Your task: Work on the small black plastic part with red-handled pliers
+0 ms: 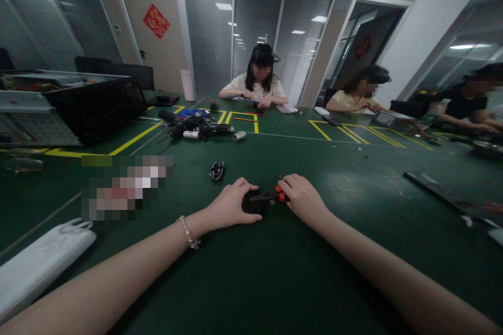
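My left hand (231,204) cups a small black part (251,203) on the green table (275,272), fingers curled over it; my right hand (302,199) grips red-handled pliers (271,196), their tip touching the part; a small black piece (217,170) lies just beyond, a heap of tools (196,126) far left.

Green bench (275,282) w/ yellow tape lines (133,140). On it: small black part (217,170) near centre; pile of black tools (196,126) plus grey cylinder (238,136) further back; open black case (94,107) at left; white flat box (35,267) at near-left edge; dark strip (444,191) at right.
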A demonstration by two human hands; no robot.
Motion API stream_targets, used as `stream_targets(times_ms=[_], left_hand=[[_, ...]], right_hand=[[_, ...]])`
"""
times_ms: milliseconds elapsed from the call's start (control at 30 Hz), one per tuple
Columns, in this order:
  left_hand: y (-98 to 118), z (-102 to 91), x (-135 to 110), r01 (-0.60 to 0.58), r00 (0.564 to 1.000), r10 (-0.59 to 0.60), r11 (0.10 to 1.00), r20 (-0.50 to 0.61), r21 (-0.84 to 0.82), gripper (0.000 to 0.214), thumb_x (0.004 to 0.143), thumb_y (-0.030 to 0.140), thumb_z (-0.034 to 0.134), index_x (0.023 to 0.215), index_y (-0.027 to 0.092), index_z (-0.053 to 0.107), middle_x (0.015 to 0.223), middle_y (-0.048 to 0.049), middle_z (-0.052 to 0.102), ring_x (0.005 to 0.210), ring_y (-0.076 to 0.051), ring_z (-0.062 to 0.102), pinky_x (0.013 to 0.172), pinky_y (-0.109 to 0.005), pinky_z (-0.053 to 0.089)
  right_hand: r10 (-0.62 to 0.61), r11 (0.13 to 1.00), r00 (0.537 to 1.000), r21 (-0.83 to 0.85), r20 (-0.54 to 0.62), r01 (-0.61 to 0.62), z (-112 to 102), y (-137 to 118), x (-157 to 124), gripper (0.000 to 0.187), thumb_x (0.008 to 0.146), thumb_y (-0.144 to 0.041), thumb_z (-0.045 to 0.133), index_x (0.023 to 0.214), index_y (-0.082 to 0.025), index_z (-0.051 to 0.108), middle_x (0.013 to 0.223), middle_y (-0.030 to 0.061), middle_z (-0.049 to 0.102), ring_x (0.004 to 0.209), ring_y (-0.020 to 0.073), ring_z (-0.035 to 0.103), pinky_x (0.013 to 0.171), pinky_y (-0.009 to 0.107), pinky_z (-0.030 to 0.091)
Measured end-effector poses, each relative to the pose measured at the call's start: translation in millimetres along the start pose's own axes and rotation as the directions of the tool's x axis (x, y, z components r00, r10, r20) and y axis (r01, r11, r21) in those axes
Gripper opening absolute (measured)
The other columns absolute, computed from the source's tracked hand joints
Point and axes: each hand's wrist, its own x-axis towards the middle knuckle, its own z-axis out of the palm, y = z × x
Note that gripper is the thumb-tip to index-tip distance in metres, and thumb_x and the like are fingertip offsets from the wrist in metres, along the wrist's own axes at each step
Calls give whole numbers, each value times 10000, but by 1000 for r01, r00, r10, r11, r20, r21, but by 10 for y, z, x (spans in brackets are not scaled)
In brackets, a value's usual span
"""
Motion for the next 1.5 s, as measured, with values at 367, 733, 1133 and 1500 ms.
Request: stream_targets(times_ms=[367, 733, 1133, 1500], left_hand=[[-25, 15, 7, -15, 1000, 15, 999, -4, 40, 637, 615, 541, 612, 1153, 241, 446, 1032, -43, 469, 863, -227, 519, 764, -366, 419], [5, -9, 2, 9, 1000, -9, 999, 19, 31, 641, 621, 560, 599, 1160, 252, 437, 1056, -41, 458, 890, -234, 503, 775, -373, 410], [5, 1, 15, -10, 1000, 10, 999, 7, 41, 642, 614, 541, 609, 1156, 237, 445, 1044, -46, 464, 898, -238, 510, 799, -371, 394], [25, -23, 5, 0, 1000, 0, 1000, 14, 24, 634, 617, 538, 611, 1152, 245, 439, 1051, -41, 463, 898, -236, 507, 793, -376, 403]], right_hand=[[16, 1000, 1000, 27, -20, -15, 6, 0, 12, 366, 618, -59, 532, 977, -128, 524, 960, 103, 521, 911, 230, 461, 813, 359, 375], [-11, 999, 1000, 34, -8, 11, 15, 9, 0, 365, 621, -67, 551, 977, -138, 522, 962, 100, 532, 911, 229, 479, 797, 375, 399], [-30, 999, 1000, -16, -8, 30, -25, -37, 23, 289, 656, -77, 536, 940, -127, 547, 915, 101, 548, 857, 222, 484, 759, 344, 394], [-15, 1000, 1000, 5, -5, 15, -3, -9, 1, 354, 613, -66, 565, 960, -126, 535, 940, 100, 548, 890, 228, 484, 782, 357, 395]])
